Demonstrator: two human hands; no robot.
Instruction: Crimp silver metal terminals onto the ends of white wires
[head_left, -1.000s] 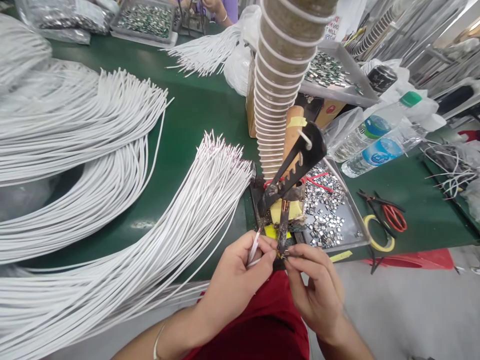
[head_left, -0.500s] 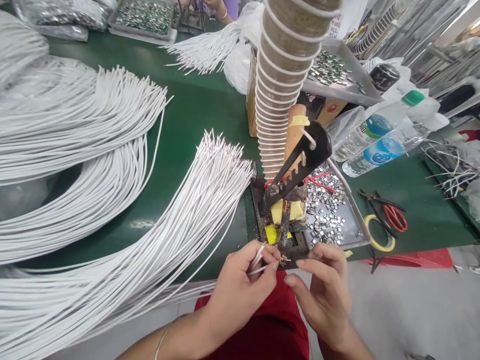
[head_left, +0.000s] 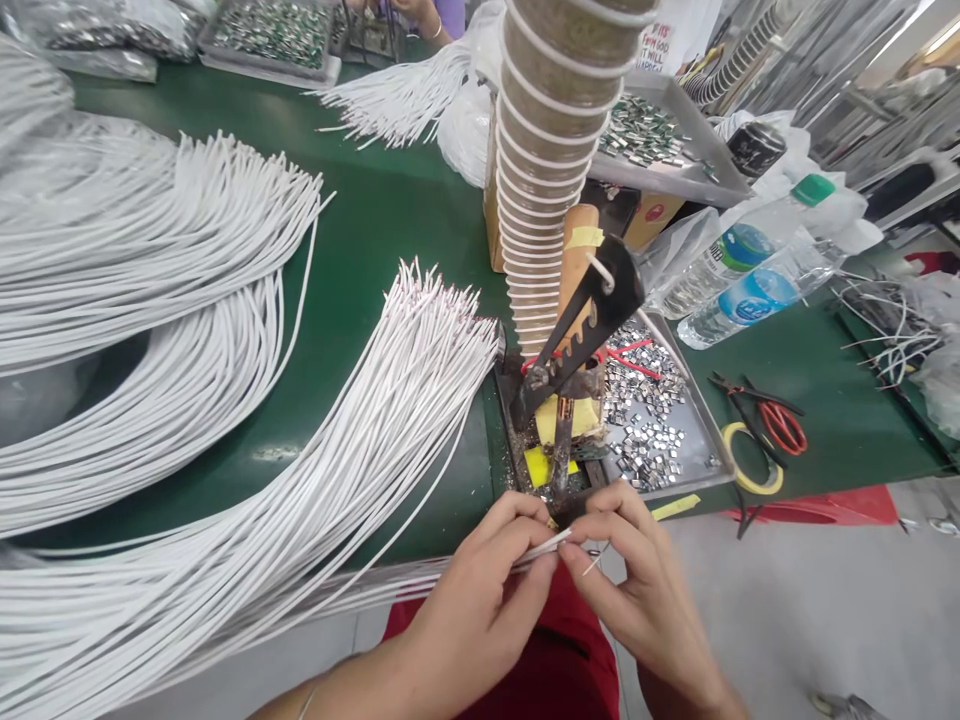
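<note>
My left hand (head_left: 499,580) is closed around a white cable (head_left: 551,543) that points to the right, its end at the fingertips. The thumb and fingers of my right hand (head_left: 630,570) pinch at this end, and a thin pale strand (head_left: 592,563) sticks out by them. The fingers partly cover the tip, so its details are hidden. Just beyond both hands stands a small bench press (head_left: 562,450) with a black lever (head_left: 581,340). Left of the press lies a big bundle of white cables (head_left: 405,380) with their ends fanned out.
A metal tray (head_left: 701,430) of small shiny metal parts sits right of the press. Farther right are pliers (head_left: 750,410), a yellow tape roll (head_left: 750,470) and water bottles (head_left: 750,290). A ribbed hose (head_left: 555,150) rises behind the press. Another person's hand (head_left: 420,12) shows at the back.
My right hand has moved left and closed on the cable end; before, its fingers were apart. The small metallic piece seen at my left fingertips no longer shows. The view has shifted slightly.
</note>
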